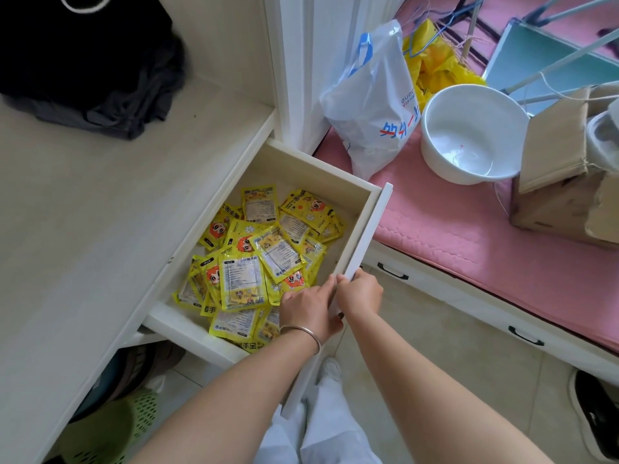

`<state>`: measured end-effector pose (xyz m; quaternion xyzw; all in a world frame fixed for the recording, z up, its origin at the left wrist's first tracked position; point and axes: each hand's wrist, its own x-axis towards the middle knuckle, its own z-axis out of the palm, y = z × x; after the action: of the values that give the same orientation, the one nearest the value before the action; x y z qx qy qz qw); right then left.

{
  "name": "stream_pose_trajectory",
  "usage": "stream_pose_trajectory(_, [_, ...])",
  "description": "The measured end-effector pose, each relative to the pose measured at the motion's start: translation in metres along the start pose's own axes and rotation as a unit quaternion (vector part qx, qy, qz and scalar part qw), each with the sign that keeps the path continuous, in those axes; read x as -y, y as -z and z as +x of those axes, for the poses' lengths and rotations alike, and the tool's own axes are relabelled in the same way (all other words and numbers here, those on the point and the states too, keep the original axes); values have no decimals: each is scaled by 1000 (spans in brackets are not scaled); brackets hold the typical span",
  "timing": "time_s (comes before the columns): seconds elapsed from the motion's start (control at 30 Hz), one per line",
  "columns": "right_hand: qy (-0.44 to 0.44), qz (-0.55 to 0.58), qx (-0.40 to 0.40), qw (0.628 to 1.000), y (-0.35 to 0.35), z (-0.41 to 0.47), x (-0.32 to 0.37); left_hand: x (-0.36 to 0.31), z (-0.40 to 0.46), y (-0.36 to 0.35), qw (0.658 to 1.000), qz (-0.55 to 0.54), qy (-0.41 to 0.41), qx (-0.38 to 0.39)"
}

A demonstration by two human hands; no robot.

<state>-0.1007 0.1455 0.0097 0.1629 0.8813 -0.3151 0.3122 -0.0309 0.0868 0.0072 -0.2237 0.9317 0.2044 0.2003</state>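
Two bare forearms reach forward from the bottom edge to an open drawer. The right hand (pixel 361 294) grips the drawer front (pixel 368 229) from outside, near its middle, with its fingers (pixel 350 277) curled over the top edge and clamped on the panel. The left hand (pixel 306 308), with a thin bracelet (pixel 306 331) at the wrist, sits just inside the same panel. Its thumb (pixel 330 284) lies along the panel's inner face, almost touching the right hand. Its other fingers bend down out of sight, so it cannot be told whether they hold anything.

A pale bench (pixel 100 212) fills the left side, with dark clothing (pixel 90 61) heaped at its far left corner. To the right lies a pink mattress (pixel 452 236). The drawer (pixel 301 165) juts out from under the bench's front edge. On the mattress stand a cardboard box (pixel 562 182), a white plastic bag (pixel 371 102) and a white basin (pixel 469 128) between them. Yellow packets (pixel 241 279) lie loosely overlapped across the drawer floor, thickest toward its near left corner.
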Motion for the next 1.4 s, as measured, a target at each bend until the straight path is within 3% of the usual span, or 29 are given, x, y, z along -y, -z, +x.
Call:
stream_pose_trajectory(0.7, [45,-34,74,996,-59,-12,69,84,6,41,997,45,23,-54])
stream_pose_trajectory(0.83, [86,-70,87,990,-70,-12,83,104,8,53,989,112,1,-101])
stream_pose_trajectory(0.97, [106,-103,116,982,-84,-20,96,125,8,59,981,140,38,-132])
stream_pose_trajectory(1.1, [109,-123,139,977,-99,-32,107,136,9,47,959,190,-15,-212])
stream_pose_trajectory(1.2, [117,-103,157,975,-103,-34,116,145,4,44,941,160,-91,-285])
stream_pose_trajectory(1.27, [116,-78,167,976,-108,-35,121,153,-1,37,940,168,-115,-275])
stream_pose_trajectory(1.4, [102,-46,195,974,-119,-41,131,172,-14,18,951,194,-189,-148])
